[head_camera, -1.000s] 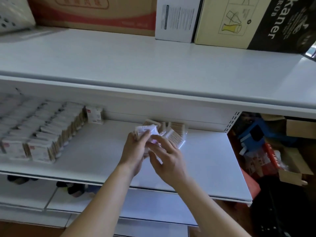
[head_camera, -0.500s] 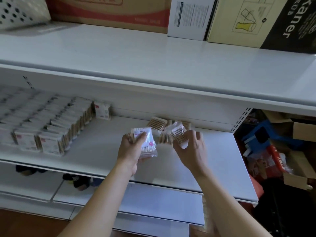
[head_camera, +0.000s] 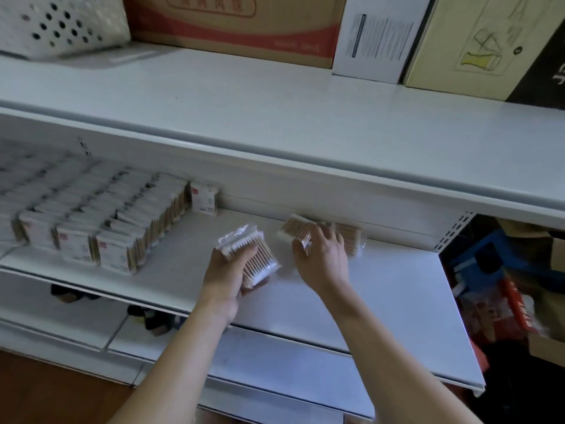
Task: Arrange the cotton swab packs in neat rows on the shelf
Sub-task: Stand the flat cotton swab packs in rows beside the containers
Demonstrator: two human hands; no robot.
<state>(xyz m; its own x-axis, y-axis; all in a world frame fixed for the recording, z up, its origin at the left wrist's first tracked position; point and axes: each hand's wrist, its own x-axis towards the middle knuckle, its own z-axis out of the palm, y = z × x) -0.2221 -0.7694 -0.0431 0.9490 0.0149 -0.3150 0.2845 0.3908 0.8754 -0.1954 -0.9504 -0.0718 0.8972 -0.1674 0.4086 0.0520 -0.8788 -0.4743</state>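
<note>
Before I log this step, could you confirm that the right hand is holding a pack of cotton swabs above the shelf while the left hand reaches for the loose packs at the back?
Not quite: the hands are swapped. In the head view the left hand holds the pack of cotton swabs above the shelf, while the right hand reaches for the loose packs at the back.

The hands, joined on one pack a second ago, are now apart. The left hand (head_camera: 227,270) holds a swab pack (head_camera: 249,255) alone, just left of the loose packs (head_camera: 324,234). The right hand (head_camera: 324,258) has moved back onto those loose packs, fingers spread over them.
</note>
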